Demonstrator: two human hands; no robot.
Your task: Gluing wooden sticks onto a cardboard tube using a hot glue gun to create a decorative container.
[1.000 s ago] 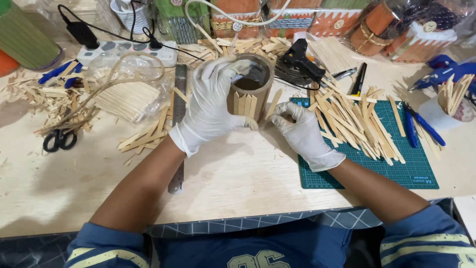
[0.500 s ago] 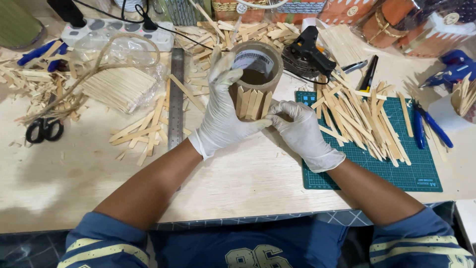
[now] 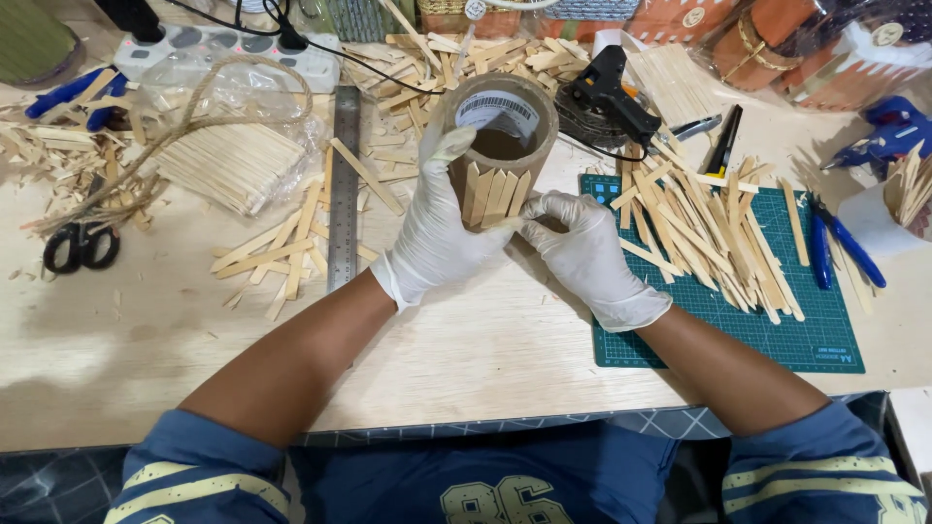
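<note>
Here, the scene line by line.
Left hand: the left hand (image 3: 442,238), in a white glove, wraps around the left side of the cardboard tube (image 3: 505,146) just above the middle of the frame, fingers curled tight against its wall and its thumb up near the rim.
Right hand: the right hand (image 3: 587,254), also gloved, sits just right of the tube's lower end; its fingertips (image 3: 537,209) press on the wooden sticks glued to the tube (image 3: 495,196).
Tube: it is tilted, open mouth facing up toward the camera, held clear of the table (image 3: 466,349); a row of flat sticks stands side by side along its near side.
Cutting mat: a green cutting mat (image 3: 815,335) lies at the right of the frame, with a loose pile of sticks (image 3: 714,238) spread across it.
Glue gun: a black glue gun (image 3: 612,87) lies just upper right of the tube.
Ruler: a metal ruler (image 3: 344,184) lies lengthwise left of the tube.
Left side: a bagged bundle of sticks (image 3: 228,165) and black scissors (image 3: 83,247) lie at the left of the frame.
Far right: blue pliers (image 3: 845,243) rest beside the mat.
</note>
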